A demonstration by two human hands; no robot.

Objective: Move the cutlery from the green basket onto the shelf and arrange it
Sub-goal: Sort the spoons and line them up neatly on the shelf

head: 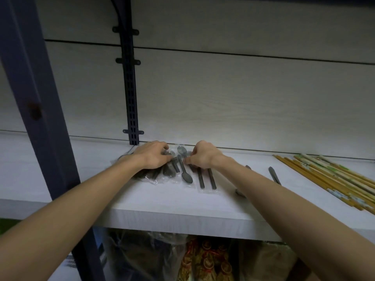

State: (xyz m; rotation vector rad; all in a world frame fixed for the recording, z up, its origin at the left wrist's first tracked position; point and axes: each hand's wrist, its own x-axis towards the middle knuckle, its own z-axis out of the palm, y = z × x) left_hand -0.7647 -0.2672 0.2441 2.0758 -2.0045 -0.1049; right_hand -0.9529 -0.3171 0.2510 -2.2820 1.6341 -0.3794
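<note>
We have the left hand (155, 154) curled on the wrapped cutlery pile (162, 171), right hand (200, 156) pinching a spoon packet (183, 167), probably to straighten rows on the shelf (172, 205). Chopsticks (328, 177) lie well right. Basket not in view.

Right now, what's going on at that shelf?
A person is sorting plastic-wrapped cutlery on the white shelf. The left hand grips a pile of wrapped dark-handled pieces near the back wall; the right hand pinches the wrapped spoon packs beside it. Loose cutlery lies further right, partly hidden by the forearm, and bundled chopsticks lie at the far right. The green basket is not in view.
</note>
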